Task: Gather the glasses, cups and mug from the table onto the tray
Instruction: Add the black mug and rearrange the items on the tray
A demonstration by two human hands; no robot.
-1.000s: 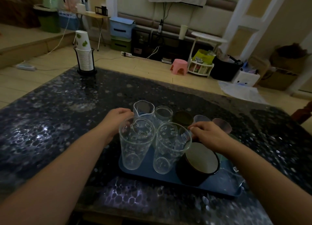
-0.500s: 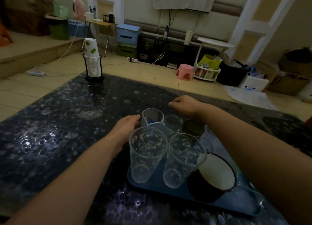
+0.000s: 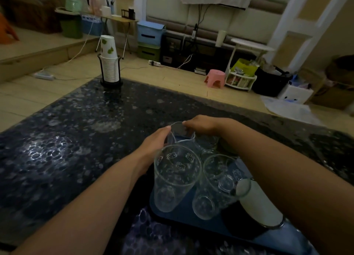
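Observation:
A blue tray [image 3: 182, 214] lies on the dark speckled table [image 3: 76, 143] at the near right. On it stand two tall clear printed glasses [image 3: 176, 170] [image 3: 218, 180], a black mug with a white inside [image 3: 254, 207], and a small clear glass [image 3: 207, 140] behind them. A small spouted glass cup [image 3: 181, 134] stands at the tray's far left corner. My left hand [image 3: 155, 140] wraps its left side, thumb at the rim. Reaching over the tray, my right hand [image 3: 201, 123] pinches the cup's far rim. My right forearm hides the tray's right part.
A stack of white paper cups in a black holder [image 3: 109, 67] stands at the table's far left corner. The table's far edge [image 3: 220, 103] runs just beyond my hands. On the floor past it are a pink stool [image 3: 215, 77] and boxes.
My right hand left the mug's side, swung out past the tray's far edge, then came back onto the spouted cup's rim. My left hand stayed at that cup.

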